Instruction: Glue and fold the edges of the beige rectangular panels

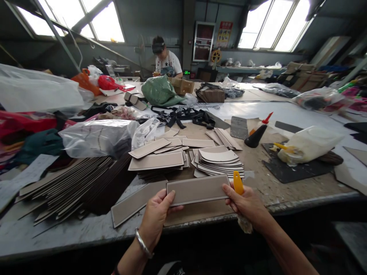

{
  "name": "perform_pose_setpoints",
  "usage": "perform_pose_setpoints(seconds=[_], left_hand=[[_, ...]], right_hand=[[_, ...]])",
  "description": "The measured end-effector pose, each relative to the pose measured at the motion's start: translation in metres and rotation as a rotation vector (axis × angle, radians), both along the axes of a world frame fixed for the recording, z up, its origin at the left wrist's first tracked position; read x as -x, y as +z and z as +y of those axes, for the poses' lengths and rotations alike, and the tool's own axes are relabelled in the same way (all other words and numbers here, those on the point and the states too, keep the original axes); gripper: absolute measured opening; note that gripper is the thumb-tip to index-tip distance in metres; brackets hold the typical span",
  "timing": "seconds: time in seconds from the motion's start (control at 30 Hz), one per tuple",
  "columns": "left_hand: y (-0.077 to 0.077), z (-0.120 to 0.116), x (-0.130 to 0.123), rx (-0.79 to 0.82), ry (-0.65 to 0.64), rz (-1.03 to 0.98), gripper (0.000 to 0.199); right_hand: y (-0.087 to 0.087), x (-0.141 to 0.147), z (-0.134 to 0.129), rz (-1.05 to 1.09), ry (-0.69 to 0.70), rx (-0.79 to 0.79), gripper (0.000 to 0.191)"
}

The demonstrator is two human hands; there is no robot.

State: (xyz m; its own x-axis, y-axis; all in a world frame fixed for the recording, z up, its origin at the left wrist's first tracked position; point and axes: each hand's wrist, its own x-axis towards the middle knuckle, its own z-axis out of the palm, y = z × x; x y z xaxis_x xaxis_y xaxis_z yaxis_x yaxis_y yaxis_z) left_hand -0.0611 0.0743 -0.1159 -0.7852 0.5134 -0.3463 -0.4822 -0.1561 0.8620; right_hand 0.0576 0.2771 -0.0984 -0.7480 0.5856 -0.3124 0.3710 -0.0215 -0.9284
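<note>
Between my two hands is a beige rectangular panel (197,190) with a dark edge line, held level over the table's front edge. My left hand (161,208) pinches its left end, thumb on top. At the other end, my right hand (243,200) grips the panel with thumb and fingers, and also keeps a yellow-handled tool (237,182) in the palm; a ragged, pale end of it sticks out below. Another beige panel (134,202) lies partly behind my left hand. Just beyond are loosely piled panels (156,161) and a stack of curved pale pieces (219,158).
Many thin strips fan out in a stack (71,187) at left. A black cone-shaped bottle with a red tip (258,131) stands at right, near a whitish plastic container (312,143) on a dark board (282,172). Across the table works another person (168,61).
</note>
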Motion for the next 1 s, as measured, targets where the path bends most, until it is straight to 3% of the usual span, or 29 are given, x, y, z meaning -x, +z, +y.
perform_pose_setpoints(seconds=[0.17,0.27,0.4,0.47,0.7,0.8,0.93,1.0], left_hand=[[0.001,0.002,-0.001,-0.056,0.050,-0.158,0.033],[0.007,0.009,0.000,-0.073,0.015,-0.177,0.032],[0.010,0.015,0.005,-0.031,-0.096,-0.123,0.043],[0.005,0.010,0.009,0.061,-0.094,0.000,0.050],[-0.025,-0.061,0.034,0.677,0.189,0.909,0.034],[-0.037,-0.084,0.043,0.859,0.261,1.167,0.037],[-0.052,-0.090,0.047,1.032,0.139,1.191,0.056],[-0.056,-0.089,0.048,1.062,0.076,1.167,0.059]], right_hand=[[0.002,-0.003,-0.004,0.135,-0.012,0.327,0.053],[0.005,-0.003,-0.001,0.163,-0.010,0.392,0.053],[0.015,0.001,0.016,0.065,-0.013,0.211,0.050],[0.022,0.006,0.030,0.005,-0.015,0.107,0.047],[0.049,0.057,0.088,0.040,-0.120,-0.016,0.045],[0.063,0.091,0.109,-0.021,-0.111,-0.116,0.046],[0.074,0.119,0.126,-0.333,-0.134,-0.469,0.049],[0.072,0.116,0.124,-0.290,-0.103,-0.684,0.047]])
